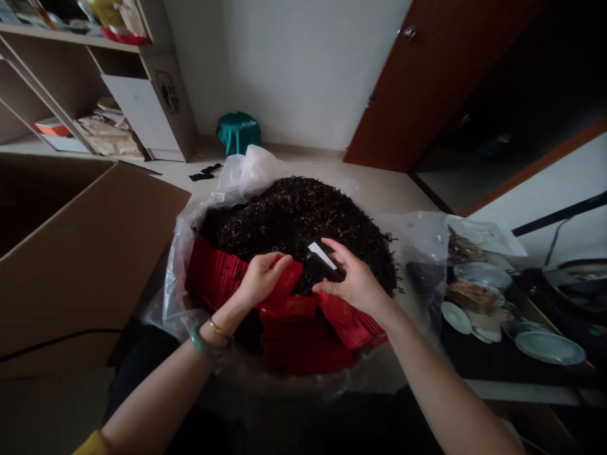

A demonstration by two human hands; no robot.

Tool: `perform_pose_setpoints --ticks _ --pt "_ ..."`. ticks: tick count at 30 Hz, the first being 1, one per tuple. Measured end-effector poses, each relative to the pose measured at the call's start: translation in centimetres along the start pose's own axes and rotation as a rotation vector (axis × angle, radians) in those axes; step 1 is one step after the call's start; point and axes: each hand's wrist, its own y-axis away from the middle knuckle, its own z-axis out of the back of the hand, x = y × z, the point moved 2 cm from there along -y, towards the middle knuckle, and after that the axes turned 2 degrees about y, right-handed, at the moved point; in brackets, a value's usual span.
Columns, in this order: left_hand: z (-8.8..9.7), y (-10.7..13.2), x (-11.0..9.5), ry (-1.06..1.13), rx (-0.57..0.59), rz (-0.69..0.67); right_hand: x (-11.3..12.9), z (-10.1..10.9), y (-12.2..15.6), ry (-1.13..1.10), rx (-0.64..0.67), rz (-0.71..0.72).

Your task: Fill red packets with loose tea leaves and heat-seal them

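My left hand is closed, pinching the top of a red packet between thumb and fingers. In my right hand is a small black container with a white strip along one edge, tilted beside the packet. Its inside cannot be made out. Both hands are over a broad heap of dark, dry leaves that look like tea, lying in a clear plastic liner. Red packets stand in rows on the near side of the heap: a left stack, a middle stack and a right stack.
An open cardboard box stands close on the left. To the right, a dark tray bears dishes and a bag of brown material. Behind are shelves, a teal covered bin and a brown door.
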Motion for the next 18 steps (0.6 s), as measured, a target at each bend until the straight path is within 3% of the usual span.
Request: perform_pose_setpoints --ticks 3,7,13,18 --pt "1.1 -0.3 -0.5 -0.062 -0.090 -0.014 -0.4 0.5 -0.2 -0.005 -0.022 -0.016" --pt "0.0 0.1 0.1 -0.077 -0.114 -0.022 -0.1 -0.1 -0.2 -0.040 -0.005 -0.023" --pt "-2.2 0.9 1.8 -0.053 -0.058 -0.022 0.6 -1.5 0.2 -0.057 -0.003 0.009" --pt "-2.3 1.1 1.0 -0.008 0.079 -0.040 1.2 -1.2 0.2 -0.015 -0.038 -0.019"
